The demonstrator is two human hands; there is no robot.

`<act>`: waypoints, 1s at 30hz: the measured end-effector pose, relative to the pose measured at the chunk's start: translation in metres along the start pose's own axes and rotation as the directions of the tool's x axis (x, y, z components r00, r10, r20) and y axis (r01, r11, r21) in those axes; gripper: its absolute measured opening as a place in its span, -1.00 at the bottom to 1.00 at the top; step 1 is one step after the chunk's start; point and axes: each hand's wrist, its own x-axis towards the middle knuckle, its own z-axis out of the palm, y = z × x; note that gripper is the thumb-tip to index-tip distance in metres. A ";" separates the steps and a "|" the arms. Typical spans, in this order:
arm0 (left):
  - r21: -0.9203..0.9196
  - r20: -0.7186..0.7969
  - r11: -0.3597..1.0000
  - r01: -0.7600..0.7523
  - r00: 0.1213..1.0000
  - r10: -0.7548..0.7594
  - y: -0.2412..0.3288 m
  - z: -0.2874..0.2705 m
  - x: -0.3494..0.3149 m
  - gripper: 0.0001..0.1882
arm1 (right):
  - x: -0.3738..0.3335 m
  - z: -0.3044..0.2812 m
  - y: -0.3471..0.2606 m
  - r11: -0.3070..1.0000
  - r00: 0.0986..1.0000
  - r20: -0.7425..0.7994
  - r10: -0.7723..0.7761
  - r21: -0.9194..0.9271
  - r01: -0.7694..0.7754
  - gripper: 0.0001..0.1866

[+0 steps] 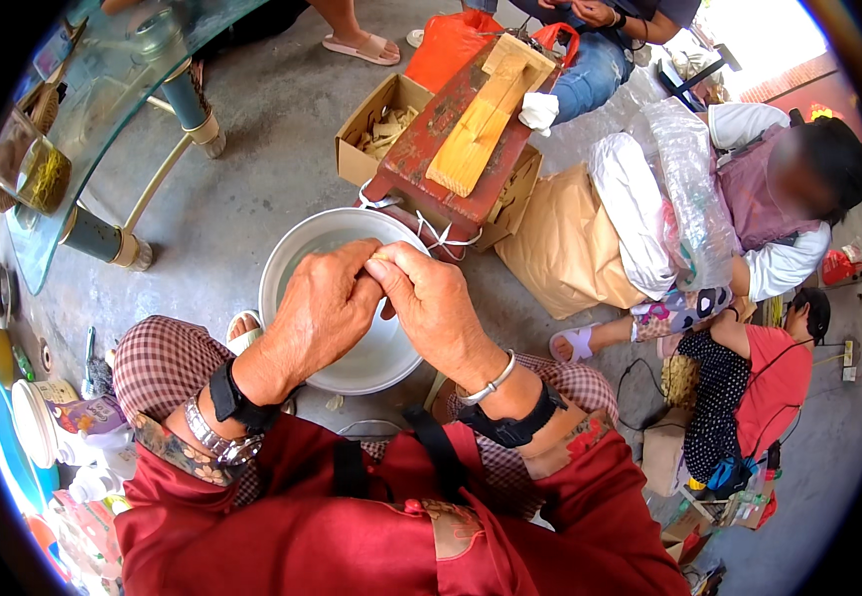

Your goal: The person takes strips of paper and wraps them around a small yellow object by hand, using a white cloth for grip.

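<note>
The white basin (266, 281) sits on the grey floor (232, 129), near the checked trousers (168, 358); it is round and smooth-rimmed, and looks part filled with clear liquid (366, 353). Over it the left hand (317, 308) and right hand (431, 303) meet, both drawn narrow, fingertips pinched together; whether something small is caught between them I cannot tell, since thumbs and knuckles cover the spot. A slack or wet pinch could let any such piece drop into the basin; a knee knocking the rim could slop the contents. Beyond, the worktop (406, 184), a red bench with chipped paint, carries a long, yellowish wooden board (486, 124); beside it stands a cardboard box (357, 144) of pale, chip-like pieces (391, 127); a creased brown sack (570, 243) lies to the right.
</note>
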 end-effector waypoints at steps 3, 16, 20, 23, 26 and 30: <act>0.005 0.002 1.000 0.011 1.000 -0.011 0.001 0.001 -0.001 -0.84 | 0.000 -0.001 -0.003 0.997 0.998 0.021 0.055 0.046 -0.056 -0.75; 0.019 0.020 1.000 0.007 1.000 -0.007 0.005 -0.002 -0.002 -0.78 | 0.006 -0.014 -0.010 0.997 0.997 0.031 0.076 0.022 -0.076 -0.69; -0.035 -0.040 0.999 -0.022 0.999 0.020 0.001 -0.001 -0.003 -0.71 | 0.015 -0.043 -0.013 0.988 0.989 -0.115 0.088 0.135 -0.073 -0.67; -0.090 -0.014 0.996 0.022 1.000 -0.023 0.007 -0.003 -0.001 -0.72 | 0.037 -0.081 -0.007 0.985 0.922 -0.379 0.081 0.170 -0.017 -0.72; -0.126 -0.051 0.992 -0.006 0.999 -0.001 0.013 -0.004 0.004 -0.74 | 0.067 -0.124 0.003 0.972 0.810 -0.566 0.151 0.233 -0.018 -0.72; -0.126 -0.115 0.989 -0.084 0.991 0.070 0.016 -0.006 0.015 -0.78 | 0.097 -0.152 0.030 0.965 0.688 -0.685 0.239 0.246 -0.090 -0.70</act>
